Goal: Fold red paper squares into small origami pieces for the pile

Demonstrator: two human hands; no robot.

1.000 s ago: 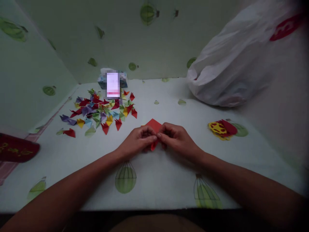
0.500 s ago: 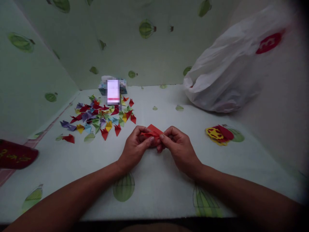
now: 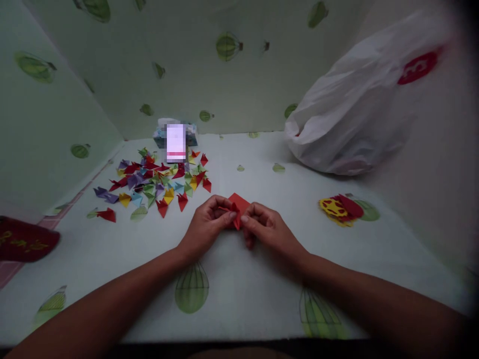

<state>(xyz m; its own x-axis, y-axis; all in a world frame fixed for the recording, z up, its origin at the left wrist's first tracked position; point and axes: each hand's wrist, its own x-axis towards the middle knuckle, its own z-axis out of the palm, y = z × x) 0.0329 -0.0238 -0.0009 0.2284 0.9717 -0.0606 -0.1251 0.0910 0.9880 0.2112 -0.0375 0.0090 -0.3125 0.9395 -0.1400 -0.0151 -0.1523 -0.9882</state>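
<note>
My left hand (image 3: pixel 209 219) is closed, pinching a small folded red paper (image 3: pixel 236 217) between thumb and fingers. The piece has pointed ends and stands narrow side toward me. At its right edge are the thumb and curled fingers of my right hand (image 3: pixel 264 224), closed on the paper's edge, though the fingers partly hide the contact. Just behind lies a flat red paper square (image 3: pixel 240 200) on the table, its near part covered by my hands. To the left spreads a pile of folded paper cranes (image 3: pixel 149 179) in red, yellow, green, blue and purple.
A lit phone (image 3: pixel 175 142) leans against a tissue box (image 3: pixel 191 134) behind the pile. At back right rests a white plastic bag (image 3: pixel 337 119). Red and yellow cut-out pieces (image 3: pixel 339 208) lie to the right. A dark red object (image 3: pixel 28 239) is at the left edge.
The folded red paper has turned from lying crosswise to pointing toward me. My right hand has shifted slightly left and down, uncovering more of the red square behind.
</note>
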